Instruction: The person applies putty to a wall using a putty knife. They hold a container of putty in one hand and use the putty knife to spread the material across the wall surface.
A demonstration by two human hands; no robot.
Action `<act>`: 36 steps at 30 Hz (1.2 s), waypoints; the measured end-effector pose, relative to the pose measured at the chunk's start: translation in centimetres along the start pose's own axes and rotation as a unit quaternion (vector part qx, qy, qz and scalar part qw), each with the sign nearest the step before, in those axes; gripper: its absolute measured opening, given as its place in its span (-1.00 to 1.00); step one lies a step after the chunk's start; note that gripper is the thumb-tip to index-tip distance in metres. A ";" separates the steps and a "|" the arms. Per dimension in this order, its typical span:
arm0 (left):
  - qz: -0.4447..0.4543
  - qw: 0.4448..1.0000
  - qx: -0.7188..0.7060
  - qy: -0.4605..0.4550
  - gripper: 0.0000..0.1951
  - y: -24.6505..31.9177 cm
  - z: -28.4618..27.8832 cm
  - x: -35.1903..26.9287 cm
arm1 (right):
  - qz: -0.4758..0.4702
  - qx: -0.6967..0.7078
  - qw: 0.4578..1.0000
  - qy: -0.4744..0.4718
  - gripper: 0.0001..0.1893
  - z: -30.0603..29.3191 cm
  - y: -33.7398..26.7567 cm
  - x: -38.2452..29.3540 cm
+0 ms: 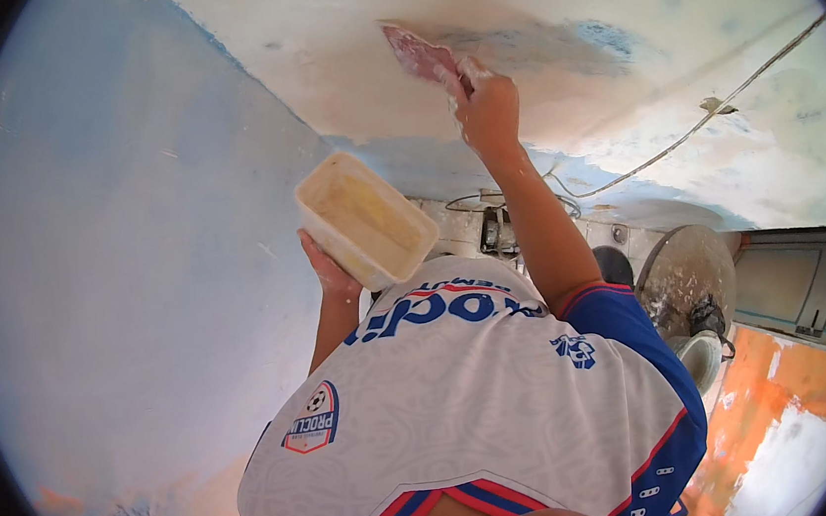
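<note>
My right hand grips a putty knife whose reddish blade is smeared with pale filler. The blade is at the wall in front of me, beside a brownish patch with bluish marks; whether it touches cannot be told. In my left hand is a rectangular plastic tub, tilted, with cream-coloured paste coating its inside. The fingers wrap around the tub's outer side, partly hidden beneath it. White smears show on both hands.
A bluish wall meets the front wall at a corner on the left. A cable runs across the front wall. Below stand a round stained table, a pale bucket-like container and a dark device. A door is at right.
</note>
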State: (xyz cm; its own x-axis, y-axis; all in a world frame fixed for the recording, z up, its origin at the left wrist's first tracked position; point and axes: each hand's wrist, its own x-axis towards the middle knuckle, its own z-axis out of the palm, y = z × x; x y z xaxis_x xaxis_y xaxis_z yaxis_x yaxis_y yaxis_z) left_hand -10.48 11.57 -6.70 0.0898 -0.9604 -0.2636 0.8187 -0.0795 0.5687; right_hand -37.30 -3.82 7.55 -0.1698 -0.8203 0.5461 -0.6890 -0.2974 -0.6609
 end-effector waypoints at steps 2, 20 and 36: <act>0.005 1.000 -0.003 0.011 -0.23 0.2 0.8 0.0 | -0.012 -0.009 0.996 0.089 -0.74 -0.8 1.8 0.6; -0.040 0.999 -0.006 0.016 -0.22 0.9 0.9 3.6 | 0.140 0.062 0.943 0.294 -0.79 -13.8 5.4 -1.6; -0.063 0.998 0.011 -0.021 -0.24 2.6 -0.3 6.7 | 0.130 -0.002 0.936 0.328 -0.67 -18.5 7.3 -4.2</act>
State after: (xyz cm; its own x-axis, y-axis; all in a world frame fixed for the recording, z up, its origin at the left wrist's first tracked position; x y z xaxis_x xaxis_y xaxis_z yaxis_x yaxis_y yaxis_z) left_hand -7.58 5.02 -7.21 -0.0371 -0.9527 -0.3018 0.8093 -0.2058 0.5501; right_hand -54.65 6.54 9.95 -0.7269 -0.3886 0.5662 -0.5670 -0.1255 -0.8141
